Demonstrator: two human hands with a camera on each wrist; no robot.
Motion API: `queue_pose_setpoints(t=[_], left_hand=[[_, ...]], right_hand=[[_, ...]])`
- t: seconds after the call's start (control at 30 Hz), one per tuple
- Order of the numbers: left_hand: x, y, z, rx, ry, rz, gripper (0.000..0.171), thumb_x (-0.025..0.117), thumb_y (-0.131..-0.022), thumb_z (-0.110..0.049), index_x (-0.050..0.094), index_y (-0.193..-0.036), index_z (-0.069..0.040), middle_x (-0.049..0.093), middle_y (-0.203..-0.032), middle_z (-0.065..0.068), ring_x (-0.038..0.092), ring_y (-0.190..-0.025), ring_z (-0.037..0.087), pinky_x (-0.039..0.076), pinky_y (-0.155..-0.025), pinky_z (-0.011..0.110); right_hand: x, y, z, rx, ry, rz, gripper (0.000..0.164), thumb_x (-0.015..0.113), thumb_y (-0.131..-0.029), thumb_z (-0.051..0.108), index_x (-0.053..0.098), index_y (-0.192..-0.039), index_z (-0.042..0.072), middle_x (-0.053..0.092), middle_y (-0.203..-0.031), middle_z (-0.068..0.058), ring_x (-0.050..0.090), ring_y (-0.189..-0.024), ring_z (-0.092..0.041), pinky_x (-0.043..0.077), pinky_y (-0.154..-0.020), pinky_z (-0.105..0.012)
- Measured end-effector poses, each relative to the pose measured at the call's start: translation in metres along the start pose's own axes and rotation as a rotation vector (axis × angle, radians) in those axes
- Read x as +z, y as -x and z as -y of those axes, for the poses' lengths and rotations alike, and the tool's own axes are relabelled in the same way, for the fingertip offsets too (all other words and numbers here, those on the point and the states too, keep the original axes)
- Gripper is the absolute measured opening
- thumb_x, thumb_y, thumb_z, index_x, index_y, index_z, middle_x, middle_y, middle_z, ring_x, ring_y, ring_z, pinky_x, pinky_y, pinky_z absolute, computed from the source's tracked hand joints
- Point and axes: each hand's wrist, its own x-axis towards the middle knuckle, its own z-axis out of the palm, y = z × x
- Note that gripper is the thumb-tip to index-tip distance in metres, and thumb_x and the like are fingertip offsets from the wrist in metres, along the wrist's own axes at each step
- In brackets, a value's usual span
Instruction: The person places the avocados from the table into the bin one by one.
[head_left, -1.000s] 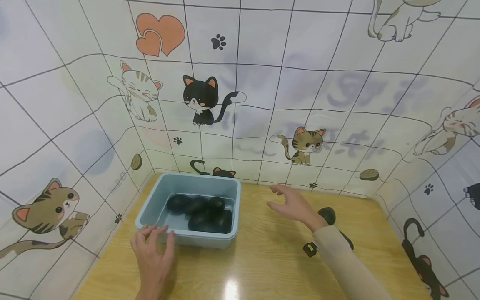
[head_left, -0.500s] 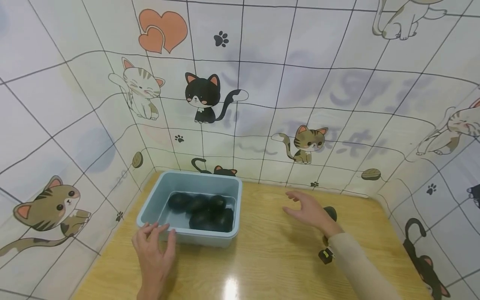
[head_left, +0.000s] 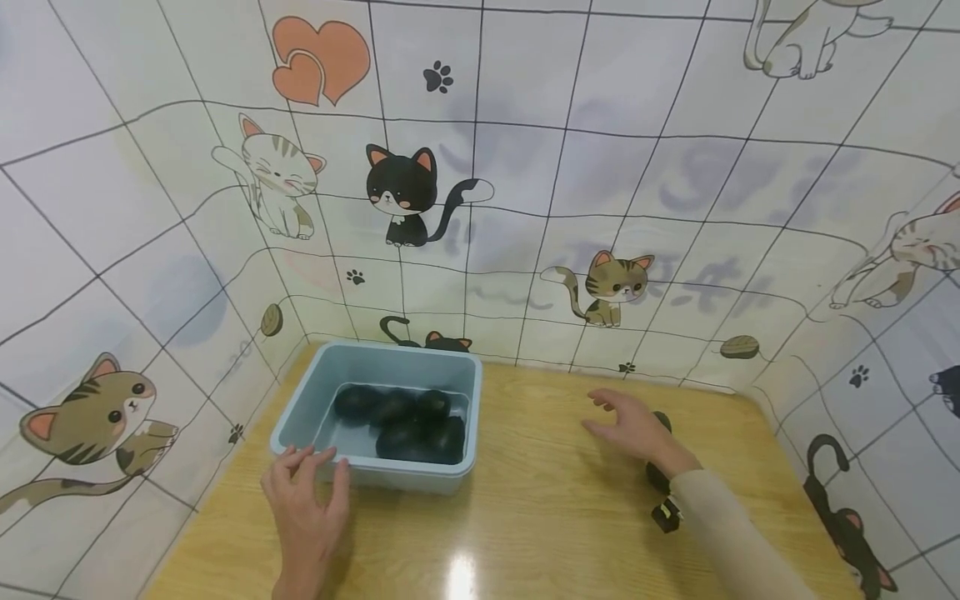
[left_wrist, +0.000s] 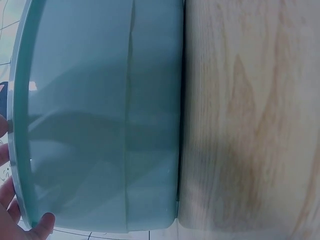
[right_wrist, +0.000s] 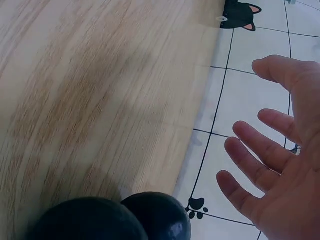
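My left hand (head_left: 307, 508) rests at the front rim of a pale blue plastic tub (head_left: 375, 477), fingers loosely bent and spread. In the left wrist view its fingertips lie along the rim, with the thumb (left_wrist: 47, 222) by the outer wall. Inside the tub lie several dark, egg-shaped fruits (head_left: 401, 437) that look like avocados. My right hand (head_left: 633, 429) hovers over the right part of the table, fingers spread and holding nothing. Partly hidden under it are more dark fruits (head_left: 658, 477); two rounded ones (right_wrist: 157, 215) show at the bottom of the right wrist view.
A small black box-shaped thing with a yellow-green mark (head_left: 666, 515) appears by the right sleeve (head_left: 723, 525). The wood-grain table (head_left: 540, 500) meets white walls (head_left: 517, 208) with grid lines and cartoon cats at the back and sides.
My right hand has moved right and slightly toward me, over the dark fruits, and the black thing at the wrist has shifted with it. My left hand and the tub stay in place.
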Motion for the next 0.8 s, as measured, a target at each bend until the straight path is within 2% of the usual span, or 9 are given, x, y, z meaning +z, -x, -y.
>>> queue_pose_setpoints(t=[0.23,0.53,0.67,0.8], left_hand=[[0.001,-0.002,0.000,0.060,0.016,-0.038,0.020,0.074,-0.089,-0.013,0.074,-0.104,0.000,0.057,-0.122,0.029,0.044,-0.130,0.051,0.030,-0.106,0.054],[-0.001,-0.003,0.001,0.039,0.008,-0.014,0.021,0.073,-0.090,-0.014,0.073,-0.106,0.000,0.056,-0.124,0.029,0.042,-0.132,0.048,0.029,-0.106,0.052],[-0.001,-0.002,0.002,0.039,0.007,-0.014,0.020,0.074,-0.090,-0.014,0.073,-0.106,-0.001,0.057,-0.124,0.029,0.043,-0.131,0.048,0.029,-0.108,0.051],[0.000,0.000,0.002,0.054,0.016,-0.033,0.020,0.075,-0.088,-0.012,0.074,-0.105,-0.001,0.058,-0.123,0.029,0.044,-0.130,0.049,0.029,-0.106,0.050]], right_hand=[[-0.004,0.000,-0.013,0.034,0.011,-0.010,0.059,0.074,-0.099,0.033,0.059,-0.147,0.001,0.067,-0.142,-0.023,0.065,-0.126,-0.047,0.051,-0.103,-0.065],[-0.018,0.003,-0.035,0.115,0.029,-0.052,0.068,0.069,-0.101,0.044,0.053,-0.152,0.001,0.064,-0.145,-0.026,0.060,-0.132,-0.051,0.048,-0.106,-0.067],[-0.022,0.008,-0.044,0.126,0.040,-0.048,0.070,0.069,-0.101,0.041,0.049,-0.155,0.000,0.060,-0.147,-0.029,0.066,-0.123,-0.050,0.050,-0.103,-0.067],[-0.022,0.013,-0.052,0.124,0.046,-0.062,0.072,0.071,-0.100,0.036,0.046,-0.156,-0.003,0.056,-0.150,-0.033,0.059,-0.131,-0.053,0.044,-0.108,-0.070]])
